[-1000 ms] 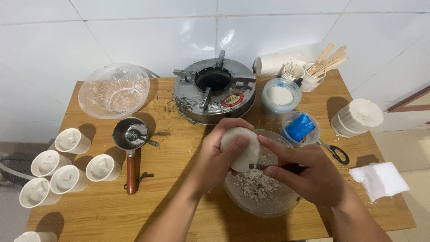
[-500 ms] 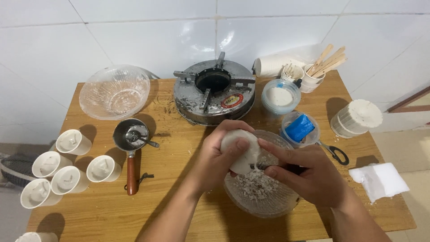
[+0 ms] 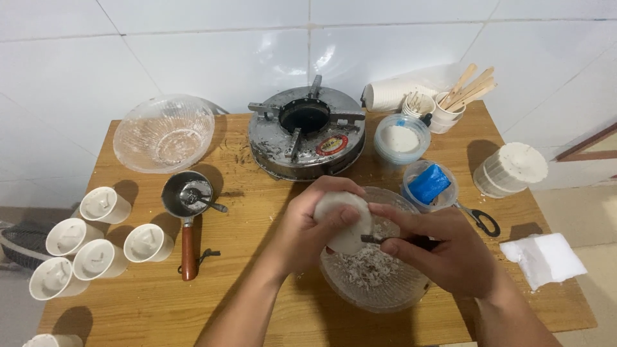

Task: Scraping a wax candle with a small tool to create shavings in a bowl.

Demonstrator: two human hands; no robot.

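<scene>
My left hand (image 3: 308, 226) is closed around a white waxy block (image 3: 347, 217) held over a clear glass bowl (image 3: 376, 289) that holds whitish shavings. My right hand (image 3: 443, 250) grips a small dark-handled tool (image 3: 385, 240), its tip pressed against the block's lower right side. Both hands hover just above the bowl, near the front middle of the wooden table (image 3: 257, 302).
A metal burner (image 3: 307, 132) stands at the back centre, an empty glass bowl (image 3: 164, 133) at back left. A small saucepan (image 3: 187, 204) and several white cups (image 3: 103, 204) sit on the left. Plastic tubs (image 3: 429, 185), scissors (image 3: 479, 220), stick cups (image 3: 450, 106), a cup stack (image 3: 511, 168) and a tissue (image 3: 545, 257) lie right.
Both hands stay over the bowl with only slight shifts; the tool in my right hand has slid a little along the block.
</scene>
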